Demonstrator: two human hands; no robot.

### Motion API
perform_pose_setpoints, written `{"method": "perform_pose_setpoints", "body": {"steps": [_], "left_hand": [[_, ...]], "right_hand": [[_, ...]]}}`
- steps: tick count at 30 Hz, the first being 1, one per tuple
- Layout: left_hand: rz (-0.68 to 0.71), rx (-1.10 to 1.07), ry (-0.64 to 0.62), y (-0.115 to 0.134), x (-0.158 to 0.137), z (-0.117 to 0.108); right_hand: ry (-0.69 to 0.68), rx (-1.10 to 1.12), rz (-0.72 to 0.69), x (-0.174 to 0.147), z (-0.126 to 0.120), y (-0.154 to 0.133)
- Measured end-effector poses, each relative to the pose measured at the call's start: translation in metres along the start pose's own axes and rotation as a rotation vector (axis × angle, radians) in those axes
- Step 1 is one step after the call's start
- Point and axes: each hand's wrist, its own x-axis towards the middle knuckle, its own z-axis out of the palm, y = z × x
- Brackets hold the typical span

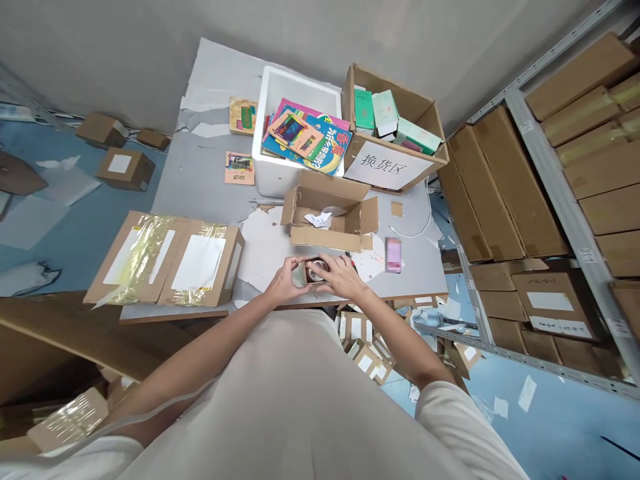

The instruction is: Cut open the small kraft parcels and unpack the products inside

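Near the table's front edge, both my hands are on a small box (311,275) with a dark inside and something round and shiny in it. My left hand (286,283) grips the box's left side between thumb and fingers. From the right, my right hand (343,275) reaches over the box, its fingers bent onto the round part. Part of the box is hidden under the fingers. Just beyond my hands stands an open cardboard box (327,238) with crumpled white paper (319,219) inside.
A white foam box (277,175) of books and a carton (435,148) of green boxes stand at the back. Taped parcels (197,263) lie left; a phone (393,255) lies right. Shelves (543,167) of cartons flank the right side.
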Motion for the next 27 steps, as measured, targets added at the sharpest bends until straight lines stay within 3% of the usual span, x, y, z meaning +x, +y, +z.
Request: {"method": "perform_pose_setpoints", "body": {"steps": [4,6,9,12,14,17,19,24,27], "left_hand": [[0.031,0.116,-0.055,0.002,0.000,-0.004],[0.086,0.234,-0.146,0.001,0.002,-0.010],[0.166,0.330,-0.335,0.000,0.008,-0.021],[0.178,0.336,-0.434,-0.001,0.014,-0.029],[0.152,0.315,-0.403,-0.003,0.017,-0.029],[0.123,0.284,-0.295,-0.005,0.016,-0.023],[0.110,0.269,-0.255,-0.007,0.014,-0.017],[0.034,0.214,-0.174,-0.011,0.007,-0.011],[0.076,0.241,-0.142,-0.014,0.007,-0.011]], "right_hand": [[0.252,0.293,0.299,-0.026,0.014,0.000],[0.183,0.407,0.229,-0.032,0.020,0.003],[-0.015,0.407,0.031,-0.033,0.023,0.013],[-0.037,0.348,-0.059,-0.028,0.024,0.020],[0.061,0.388,-0.052,-0.022,0.026,0.016],[0.300,0.565,0.116,-0.011,0.031,0.004],[0.383,0.639,0.207,-0.001,0.032,-0.002],[0.248,0.516,0.191,0.015,0.026,0.004],[0.156,0.431,0.185,0.018,0.026,0.007]]}}
